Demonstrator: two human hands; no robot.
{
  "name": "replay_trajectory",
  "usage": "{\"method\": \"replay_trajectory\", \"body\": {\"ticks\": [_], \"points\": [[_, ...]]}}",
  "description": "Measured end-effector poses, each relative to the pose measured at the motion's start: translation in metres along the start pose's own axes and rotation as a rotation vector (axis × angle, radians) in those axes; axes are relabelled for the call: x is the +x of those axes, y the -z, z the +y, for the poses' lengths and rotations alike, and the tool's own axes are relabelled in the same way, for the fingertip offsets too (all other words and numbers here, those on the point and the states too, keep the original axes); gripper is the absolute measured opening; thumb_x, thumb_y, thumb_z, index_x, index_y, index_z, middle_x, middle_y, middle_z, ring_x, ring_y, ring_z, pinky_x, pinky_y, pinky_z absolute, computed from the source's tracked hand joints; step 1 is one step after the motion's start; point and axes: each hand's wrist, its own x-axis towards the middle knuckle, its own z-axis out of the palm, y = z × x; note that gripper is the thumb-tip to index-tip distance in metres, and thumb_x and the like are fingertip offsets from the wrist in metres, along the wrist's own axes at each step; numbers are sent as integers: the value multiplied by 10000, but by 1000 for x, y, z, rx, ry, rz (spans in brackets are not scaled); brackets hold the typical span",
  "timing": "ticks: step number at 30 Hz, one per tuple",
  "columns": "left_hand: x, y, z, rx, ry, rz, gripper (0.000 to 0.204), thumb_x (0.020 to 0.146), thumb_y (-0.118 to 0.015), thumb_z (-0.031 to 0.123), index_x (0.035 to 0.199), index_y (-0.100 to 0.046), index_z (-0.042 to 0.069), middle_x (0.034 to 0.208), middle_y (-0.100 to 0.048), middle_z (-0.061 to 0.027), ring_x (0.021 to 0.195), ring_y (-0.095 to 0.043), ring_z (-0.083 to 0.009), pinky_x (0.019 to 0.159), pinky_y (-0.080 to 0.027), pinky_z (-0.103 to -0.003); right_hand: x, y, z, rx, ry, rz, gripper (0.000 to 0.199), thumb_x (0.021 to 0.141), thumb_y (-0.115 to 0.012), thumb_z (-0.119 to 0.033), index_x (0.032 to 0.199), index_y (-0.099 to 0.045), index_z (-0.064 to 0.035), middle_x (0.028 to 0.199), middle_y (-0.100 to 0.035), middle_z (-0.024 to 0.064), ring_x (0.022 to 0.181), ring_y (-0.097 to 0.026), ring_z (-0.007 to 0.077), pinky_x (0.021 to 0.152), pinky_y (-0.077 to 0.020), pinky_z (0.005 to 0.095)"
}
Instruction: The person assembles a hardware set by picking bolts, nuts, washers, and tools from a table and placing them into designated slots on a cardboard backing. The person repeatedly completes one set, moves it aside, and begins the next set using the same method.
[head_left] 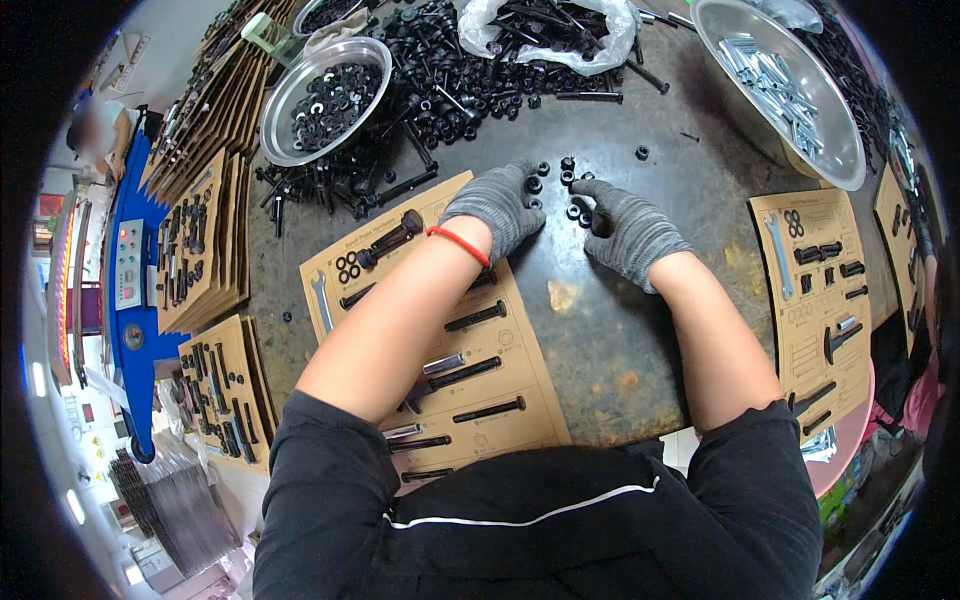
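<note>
**Q:** Surface and surroundings?

**Me:** Dark metal tabletop, worn and mottled, rust-coloured blotches near my edge. Far side: a heap of black bolts, matte, long shanks, round heads. Shallow steel bowl, shiny, holding black washers. Second steel basin at far right, bright silver screws inside. Crumpled clear plastic bag with more black hardware.

**Q:** Hands?

**Me:** Both in grey knit gloves, ribbed cuffs. My left hand lies palm down, fingers spread loosely, tips on small black nuts. Those nuts are short, round and dull, scattered in a little cluster on the bare table between my two hands. My right hand curls partly closed, thumb and forefinger pinching toward the same cluster; whether a nut is actually gripped, I cannot tell. Thin red band on my left wrist.

**Q:** What lies beside them?

**Me:** Brown cardboard sheet under my left forearm, printed outlines, with black bolts, a flat silver wrench and rubbery black rings laid on it. A similar filled card sits well off to my right. Stacks of such cards stand at the left, beside a blue machine.
</note>
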Motion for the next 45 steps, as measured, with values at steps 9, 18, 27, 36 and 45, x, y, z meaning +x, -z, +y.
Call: {"method": "replay_trajectory", "body": {"ticks": [9,18,27,36,45], "points": [[-1,6,10,87,17,-83,435,693,-729,243,1032,-611,-2,964,-652,-184,916,-627,-319,829,-497,-359,10,-6,-17,-90,-116,-69,357,766,-641,-200,1089,-587,-58,1027,-631,174,949,-607,340,852,-487,392],[-7,15,21,269,74,-160,474,658,-717,352,988,-639,21,992,-637,-211,956,-612,-337,854,-488,-384,13,-14,-12,-178,-87,-30,366,703,-672,-189,1036,-605,-54,927,-643,167,848,-624,313,778,-506,368],[-60,59,-58,534,-30,323,437,618,-712,297,985,-652,67,1294,-485,-122,1297,-324,-347,1083,-297,-401,15,-23,-41,-171,-87,-29,331,677,-668,-242,943,-615,-53,824,-647,163,747,-632,302,700,-511,369],[-62,39,-78,424,6,277,374,653,-726,338,971,-692,143,1330,-472,-81,1331,-265,-354,1116,-235,-405,87,-68,-95,-259,74,-193,325,810,-630,-264,1079,-615,-82,938,-665,137,865,-637,294,791,-506,383],[-51,41,-42,-5,-150,249,483,706,-717,292,1122,-599,78,1203,-541,-141,1144,-498,-304,994,-398,-382,47,-5,-12,-166,23,263,317,774,-653,-133,1086,-608,-103,997,-611,162,893,-602,310,807,-494,377]]}}
